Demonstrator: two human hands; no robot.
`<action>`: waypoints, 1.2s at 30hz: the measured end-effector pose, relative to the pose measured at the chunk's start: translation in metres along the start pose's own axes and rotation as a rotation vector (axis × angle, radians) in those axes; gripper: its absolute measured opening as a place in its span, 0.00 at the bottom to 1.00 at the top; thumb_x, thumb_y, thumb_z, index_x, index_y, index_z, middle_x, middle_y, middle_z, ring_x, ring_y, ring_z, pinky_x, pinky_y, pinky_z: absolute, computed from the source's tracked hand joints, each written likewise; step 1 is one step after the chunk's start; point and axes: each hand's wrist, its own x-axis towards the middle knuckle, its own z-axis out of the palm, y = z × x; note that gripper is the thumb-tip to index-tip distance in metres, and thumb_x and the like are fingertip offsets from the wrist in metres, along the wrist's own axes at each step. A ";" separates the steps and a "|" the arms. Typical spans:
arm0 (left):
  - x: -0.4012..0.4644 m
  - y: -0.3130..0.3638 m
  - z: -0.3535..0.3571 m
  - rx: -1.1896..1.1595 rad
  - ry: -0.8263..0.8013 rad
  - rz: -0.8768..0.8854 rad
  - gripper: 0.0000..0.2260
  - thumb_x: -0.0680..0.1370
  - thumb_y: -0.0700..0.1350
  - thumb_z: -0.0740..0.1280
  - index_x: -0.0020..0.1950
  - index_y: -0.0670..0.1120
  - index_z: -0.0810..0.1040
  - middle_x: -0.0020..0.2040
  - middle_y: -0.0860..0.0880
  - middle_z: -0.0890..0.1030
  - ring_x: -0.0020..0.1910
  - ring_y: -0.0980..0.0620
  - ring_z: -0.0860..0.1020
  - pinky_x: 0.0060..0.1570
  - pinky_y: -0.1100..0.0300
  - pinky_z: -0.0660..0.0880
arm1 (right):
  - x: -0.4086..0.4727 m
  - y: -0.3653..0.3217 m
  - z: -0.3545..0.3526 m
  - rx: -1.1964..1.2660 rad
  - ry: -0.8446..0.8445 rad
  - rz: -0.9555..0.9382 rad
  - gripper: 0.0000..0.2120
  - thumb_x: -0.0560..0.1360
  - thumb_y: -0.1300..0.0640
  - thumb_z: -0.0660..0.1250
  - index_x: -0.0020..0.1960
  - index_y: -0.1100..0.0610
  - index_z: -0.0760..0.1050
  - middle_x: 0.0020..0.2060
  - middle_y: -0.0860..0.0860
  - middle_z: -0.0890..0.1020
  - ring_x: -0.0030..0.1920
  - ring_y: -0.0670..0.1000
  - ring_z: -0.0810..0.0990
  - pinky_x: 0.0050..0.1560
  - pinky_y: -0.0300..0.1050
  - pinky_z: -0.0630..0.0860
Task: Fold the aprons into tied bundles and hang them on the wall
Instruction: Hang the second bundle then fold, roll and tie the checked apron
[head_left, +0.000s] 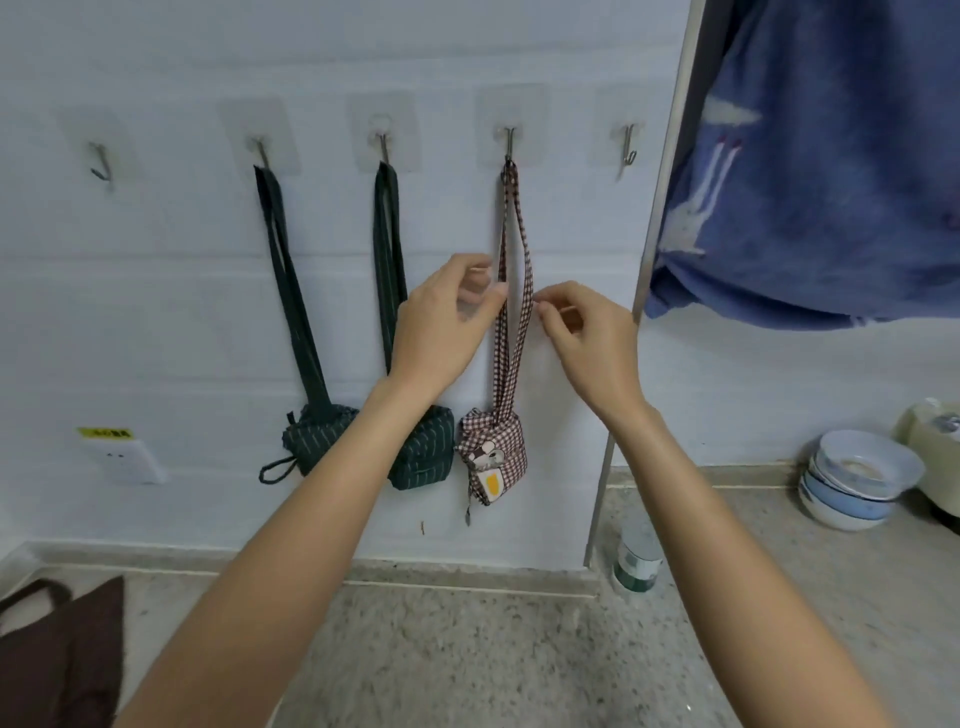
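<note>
A brown checked apron bundle (493, 452) hangs by its strap loop (514, 249) from the fourth wall hook (509, 143). My left hand (441, 325) has its fingertips at the left strand of the strap, and my right hand (587, 338) has its fingertips at the right strand; both pinch or touch at mid-height. Two dark green striped bundles (317, 436) (423, 452) hang from the second hook (261, 148) and third hook (383, 143). The second green bundle is partly hidden behind my left forearm.
Bare hooks sit at the far left (101, 161) and far right (629, 145). A brown apron (62, 654) lies on the counter at lower left. A metal pole (639, 291), a blue cloth (810, 171), stacked bowls (857, 480), a bottle (636, 561) and a wall socket (127, 460) are nearby.
</note>
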 end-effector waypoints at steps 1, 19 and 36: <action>-0.013 -0.007 0.003 0.044 -0.056 -0.043 0.17 0.76 0.54 0.66 0.61 0.49 0.74 0.52 0.54 0.80 0.46 0.60 0.78 0.50 0.64 0.74 | -0.017 0.013 0.004 -0.012 -0.073 0.022 0.07 0.75 0.54 0.63 0.50 0.51 0.79 0.43 0.45 0.83 0.43 0.44 0.79 0.47 0.48 0.77; -0.093 -0.053 0.059 0.015 -0.354 -0.237 0.18 0.72 0.49 0.73 0.59 0.45 0.78 0.51 0.51 0.82 0.48 0.57 0.79 0.53 0.62 0.76 | -0.118 0.073 0.056 0.214 -0.305 0.332 0.08 0.75 0.53 0.68 0.52 0.53 0.74 0.41 0.50 0.80 0.41 0.48 0.77 0.46 0.48 0.75; -0.088 -0.050 0.050 -0.044 -0.159 -0.236 0.08 0.77 0.47 0.67 0.54 0.47 0.79 0.46 0.53 0.82 0.44 0.60 0.79 0.46 0.69 0.74 | -0.123 0.071 0.064 0.037 -0.171 0.284 0.16 0.75 0.53 0.66 0.61 0.54 0.71 0.51 0.49 0.79 0.50 0.51 0.76 0.49 0.51 0.74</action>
